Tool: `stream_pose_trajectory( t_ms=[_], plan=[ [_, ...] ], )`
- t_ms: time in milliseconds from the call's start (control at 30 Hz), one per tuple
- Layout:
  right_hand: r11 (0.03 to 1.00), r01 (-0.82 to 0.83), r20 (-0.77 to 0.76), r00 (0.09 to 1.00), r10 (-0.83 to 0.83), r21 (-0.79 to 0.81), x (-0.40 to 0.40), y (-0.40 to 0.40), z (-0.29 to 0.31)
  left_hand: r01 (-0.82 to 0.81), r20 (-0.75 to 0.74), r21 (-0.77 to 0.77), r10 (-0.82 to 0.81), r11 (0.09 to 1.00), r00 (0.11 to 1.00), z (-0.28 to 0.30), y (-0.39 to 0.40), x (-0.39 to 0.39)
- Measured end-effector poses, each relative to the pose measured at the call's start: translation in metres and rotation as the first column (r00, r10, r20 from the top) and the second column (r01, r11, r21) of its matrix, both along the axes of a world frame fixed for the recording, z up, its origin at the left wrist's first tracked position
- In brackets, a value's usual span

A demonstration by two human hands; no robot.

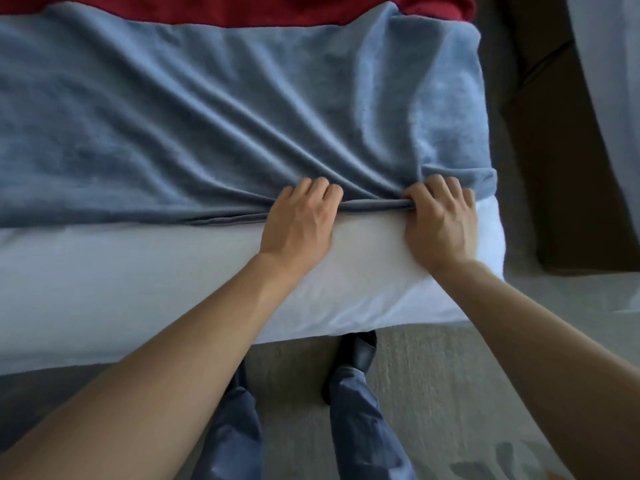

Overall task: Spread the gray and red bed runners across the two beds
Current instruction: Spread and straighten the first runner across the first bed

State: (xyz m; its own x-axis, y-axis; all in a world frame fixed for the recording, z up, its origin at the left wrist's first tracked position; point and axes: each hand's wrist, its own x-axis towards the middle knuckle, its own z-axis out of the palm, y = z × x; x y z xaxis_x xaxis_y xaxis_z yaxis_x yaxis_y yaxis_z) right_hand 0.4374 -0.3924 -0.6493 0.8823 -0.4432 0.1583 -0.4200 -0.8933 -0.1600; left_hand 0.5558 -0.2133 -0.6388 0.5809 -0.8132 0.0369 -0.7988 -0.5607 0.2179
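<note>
A blue-gray fleecy bed runner [194, 112] lies across the white bed [104, 278], creased in folds that run toward my hands. Beyond it, at the top edge, a red runner [263, 10] shows as a strip. My left hand [299, 225] grips the gray runner's near hem, fingers curled over the fabric. A short way to the right, near the bed's right corner, my right hand [440, 221] pinches the same hem, which is bunched taut between the two hands.
Beige carpet [433, 375] runs along the bed's near side, where my legs in blue trousers [353, 410] stand. A dark brown piece of furniture [561, 174] sits just right of the bed, with pale curtain fabric [609, 81] at the far right.
</note>
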Motion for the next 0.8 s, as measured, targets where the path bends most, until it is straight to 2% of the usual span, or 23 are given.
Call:
stream_pose_trajectory(
  t_ms=[267, 500, 667, 800],
  plan=[
    [0.995, -0.083, 0.089, 0.993, 0.078, 0.055, -0.011, -0.043, -0.012, 0.103, 0.033, -0.007, -0.102, 0.995, 0.994, -0.003, -0.099, -0.04],
    [0.998, 0.005, 0.149, 0.989, -0.013, 0.055, -0.025, -0.077, -0.023, 0.104, 0.034, -0.008, -0.104, 0.995, 0.994, -0.011, -0.151, -0.057],
    [0.992, 0.099, 0.137, 0.985, -0.109, 0.078, -0.033, -0.096, -0.021, 0.122, 0.042, -0.058, -0.12, 0.991, 0.992, -0.013, -0.173, -0.06],
    [0.992, 0.098, 0.145, 0.983, -0.11, 0.084, -0.031, -0.102, -0.018, 0.114, 0.03, -0.071, -0.112, 0.991, 0.993, -0.013, -0.182, -0.064]
  ],
)
